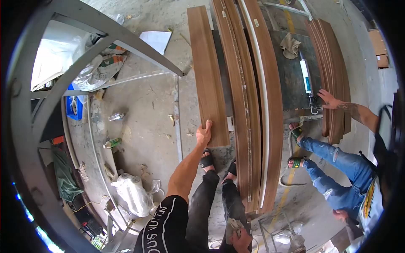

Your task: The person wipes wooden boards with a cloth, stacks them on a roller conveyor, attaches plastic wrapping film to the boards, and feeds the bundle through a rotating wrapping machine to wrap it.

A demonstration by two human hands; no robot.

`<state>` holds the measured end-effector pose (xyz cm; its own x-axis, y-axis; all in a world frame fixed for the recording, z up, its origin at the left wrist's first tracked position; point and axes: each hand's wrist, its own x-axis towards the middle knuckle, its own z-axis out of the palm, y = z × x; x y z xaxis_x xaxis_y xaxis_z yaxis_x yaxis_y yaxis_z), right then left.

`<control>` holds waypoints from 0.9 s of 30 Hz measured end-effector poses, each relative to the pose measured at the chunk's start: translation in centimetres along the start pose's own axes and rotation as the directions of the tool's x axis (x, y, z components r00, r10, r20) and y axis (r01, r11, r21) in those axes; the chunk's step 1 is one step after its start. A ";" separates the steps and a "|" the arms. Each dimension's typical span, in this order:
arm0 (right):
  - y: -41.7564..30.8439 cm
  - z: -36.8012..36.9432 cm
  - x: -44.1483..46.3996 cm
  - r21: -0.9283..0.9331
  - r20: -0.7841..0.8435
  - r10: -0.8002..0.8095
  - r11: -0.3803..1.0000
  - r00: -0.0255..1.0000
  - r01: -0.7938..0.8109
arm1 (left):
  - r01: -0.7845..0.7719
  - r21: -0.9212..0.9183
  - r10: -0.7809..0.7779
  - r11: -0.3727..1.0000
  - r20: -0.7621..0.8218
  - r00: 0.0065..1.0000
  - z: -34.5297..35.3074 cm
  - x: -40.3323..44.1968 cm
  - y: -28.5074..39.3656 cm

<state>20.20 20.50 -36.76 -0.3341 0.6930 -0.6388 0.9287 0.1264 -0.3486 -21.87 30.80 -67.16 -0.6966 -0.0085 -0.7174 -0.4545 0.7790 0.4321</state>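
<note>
My left hand [204,134] grips the left edge of a brown wood-grain plank [206,76], thumb on top and the other fingers hidden beneath. Low in the view, by my thigh, my right hand [241,241] is closed on a crumpled greyish rag [233,227]. Just right of the plank lie long brown boards [236,84], one with a rough, pale strip along it. Beside them is another long board [265,84] with a white edge.
A co-worker's hand [329,99] touches a stack of brown boards [333,76] at the right. A sealant gun [305,78] and a beige cloth [290,45] rest on a dark surface. A metal frame [80,25] stands at the left; plastic wrap [133,194] lies on the floor.
</note>
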 end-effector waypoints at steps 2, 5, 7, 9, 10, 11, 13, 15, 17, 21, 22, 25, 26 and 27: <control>0.0 -0.1 0.4 -0.022 0.118 0.066 0.998 0.991 -0.064 | 0.015 0.008 -0.015 1.000 0.037 0.999 -1.2 -1.6 1.8; -0.8 -0.4 4.5 0.220 0.130 -0.009 0.975 0.991 -0.021 | -0.050 0.012 0.050 0.999 -0.011 0.999 -1.0 -1.3 1.4; -2.2 0.2 10.4 0.210 0.062 -0.153 0.968 0.986 0.137 | -0.076 0.011 0.076 0.997 0.023 0.997 -1.2 -1.9 1.0; -3.6 2.4 17.3 0.439 0.099 -0.272 0.875 0.957 0.203 | -0.073 0.008 0.072 0.997 0.044 0.996 -1.5 -2.0 1.1; -3.9 3.7 19.7 0.464 0.250 -0.227 0.882 0.941 0.089 | -0.060 0.029 0.058 0.998 0.053 0.997 -1.3 -2.1 1.2; -3.7 7.4 21.8 0.870 0.434 -0.130 0.318 0.892 -0.377 | -0.056 0.008 0.055 0.998 0.067 0.996 -1.6 -2.6 2.0; -7.6 7.8 25.2 0.833 0.530 -0.125 0.265 0.839 -0.486 | -0.055 0.000 0.055 0.998 0.072 0.996 -2.6 -4.3 2.9; -8.7 11.6 27.8 0.920 0.381 -0.164 0.166 0.910 -0.355 | -0.031 -0.049 0.036 0.998 0.106 0.994 -2.8 -5.5 4.8; -12.5 11.1 30.7 0.980 0.196 -0.203 0.063 0.959 -0.186 | 0.021 0.002 -0.022 1.000 0.065 0.998 -2.0 -5.3 5.1; -16.4 7.3 32.1 0.895 0.446 0.165 -0.058 0.880 -0.442 | 0.076 -0.037 -0.073 0.996 0.080 0.994 -0.4 -7.9 6.0; -15.6 7.6 32.3 0.950 0.312 0.162 -0.068 0.936 -0.305 | 0.110 -0.057 -0.104 0.992 0.100 0.989 0.0 -8.6 6.0; -12.3 7.6 31.1 0.978 0.207 0.156 -0.026 0.966 -0.206 | 0.127 -0.102 -0.112 0.987 0.135 0.984 0.7 -10.1 4.6; -11.5 7.5 30.4 0.973 0.224 0.145 0.017 0.964 -0.229 | 0.158 -0.097 -0.143 0.983 0.150 0.978 0.8 -10.6 3.8; -11.7 6.9 29.2 0.973 0.224 0.139 0.016 0.965 -0.229 | 0.155 -0.100 -0.140 0.983 0.145 0.980 0.5 -11.6 3.2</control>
<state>-1.55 34.42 -56.06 -0.2291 0.5268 -0.8185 -0.0658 -0.8473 -0.5269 -14.97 33.68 -57.79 -0.5386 -0.0263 -0.8421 -0.6099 0.7017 0.3682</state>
